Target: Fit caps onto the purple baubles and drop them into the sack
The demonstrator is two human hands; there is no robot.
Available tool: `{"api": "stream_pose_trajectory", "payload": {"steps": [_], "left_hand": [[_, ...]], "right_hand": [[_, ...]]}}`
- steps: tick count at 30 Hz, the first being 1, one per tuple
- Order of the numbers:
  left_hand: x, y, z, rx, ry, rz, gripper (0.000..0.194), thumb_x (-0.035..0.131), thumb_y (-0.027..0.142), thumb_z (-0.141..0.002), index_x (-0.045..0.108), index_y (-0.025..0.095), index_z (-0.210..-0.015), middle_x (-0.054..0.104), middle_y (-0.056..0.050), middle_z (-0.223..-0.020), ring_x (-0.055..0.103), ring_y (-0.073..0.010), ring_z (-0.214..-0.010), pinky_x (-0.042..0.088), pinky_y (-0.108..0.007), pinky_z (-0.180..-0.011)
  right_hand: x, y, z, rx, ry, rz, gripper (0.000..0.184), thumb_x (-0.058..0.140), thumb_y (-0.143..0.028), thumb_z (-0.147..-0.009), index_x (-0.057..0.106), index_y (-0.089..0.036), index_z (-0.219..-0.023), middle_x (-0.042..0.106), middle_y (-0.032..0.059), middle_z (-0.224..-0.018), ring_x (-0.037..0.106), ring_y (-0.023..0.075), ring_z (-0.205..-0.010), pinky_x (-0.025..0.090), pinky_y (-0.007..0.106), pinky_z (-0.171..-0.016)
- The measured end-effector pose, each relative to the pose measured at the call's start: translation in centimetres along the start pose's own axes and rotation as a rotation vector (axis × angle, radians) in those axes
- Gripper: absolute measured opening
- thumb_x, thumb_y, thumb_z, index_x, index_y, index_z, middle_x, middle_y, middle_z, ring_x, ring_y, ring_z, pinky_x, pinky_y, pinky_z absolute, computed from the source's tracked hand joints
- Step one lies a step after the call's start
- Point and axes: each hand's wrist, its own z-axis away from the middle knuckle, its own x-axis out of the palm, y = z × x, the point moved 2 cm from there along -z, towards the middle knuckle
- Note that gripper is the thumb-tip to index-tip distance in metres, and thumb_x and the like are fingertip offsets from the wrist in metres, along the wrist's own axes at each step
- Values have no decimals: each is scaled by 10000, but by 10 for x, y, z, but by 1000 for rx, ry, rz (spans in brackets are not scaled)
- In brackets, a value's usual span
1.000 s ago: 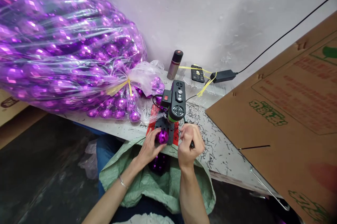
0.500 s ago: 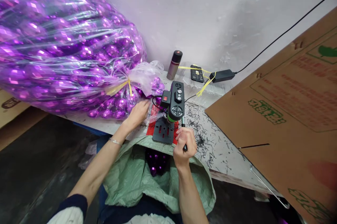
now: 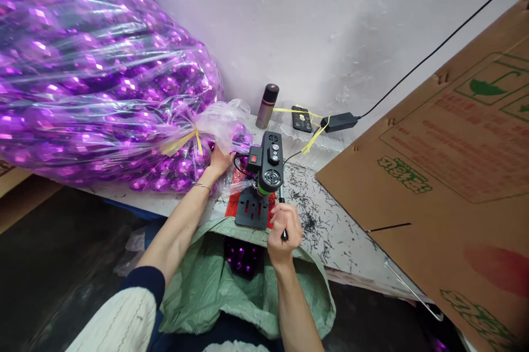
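Left hand point(image 3: 220, 162) deeper under plastic point(image 3: 223, 125); right fist point(image 3: 286, 226) round lever point(image 3: 281, 193).

One second ago, the left hand point(image 3: 222, 160) was holding a purple ball on the black plate point(image 3: 252, 210), near the front edge of the counter point(image 3: 341, 244). Now this ball is gone from the plate. The hand has moved away from this edge, to the clear bag point(image 3: 103, 93), with fingertips partly hidden by plastic. The left sleeve point(image 3: 124, 310) has come into view.
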Motion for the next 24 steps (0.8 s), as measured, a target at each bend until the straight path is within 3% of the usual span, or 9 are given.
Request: {"api": "stream_pose_trajectory", "payload": {"steps": [7,11,15,20,24], "left_hand": [[-9,-2,41,-116,-110,71,486,667,367,-885,624,150,-1318,719,-161,-1228,682,-339,-1164,537,-441,-1018],[-24,1,82,-255,8,584,602,666,485,-897,559,161,-1393,705,-152,-1255,715,-281,-1054,601,-411,-889],[-33,8,130,-328,26,1045,637,670,525,-895,530,213,-1432,674,-128,-1325,711,-236,-1061,626,-324,-795],[-8,30,173,-472,-35,1277,643,711,535,-876,568,242,-1430,719,-109,-1263,737,-219,-967,619,-278,-704],[24,49,182,-560,-109,1345,726,727,549,-862,512,262,-1492,743,-114,-1207,766,-210,-883,622,-280,-680]], "right_hand": [[-1,1,-1,3,1,-5,310,434,-66,-963,488,-222,-701,549,-15,-688,590,133,-677,453,269,-611],[-2,1,-2,14,-4,-4,314,441,-72,-964,487,-220,-692,558,-9,-695,576,131,-658,452,274,-608],[-3,2,-2,29,-6,-3,308,454,-72,-961,506,-218,-694,564,-4,-688,586,141,-666,454,289,-611],[-3,-1,-11,42,-1,-24,323,457,-67,-969,490,-215,-684,544,-11,-674,581,133,-674,426,282,-604],[-5,-5,-24,59,-31,-24,329,464,-86,-982,479,-218,-680,528,-20,-663,575,128,-674,431,282,-620]]}}
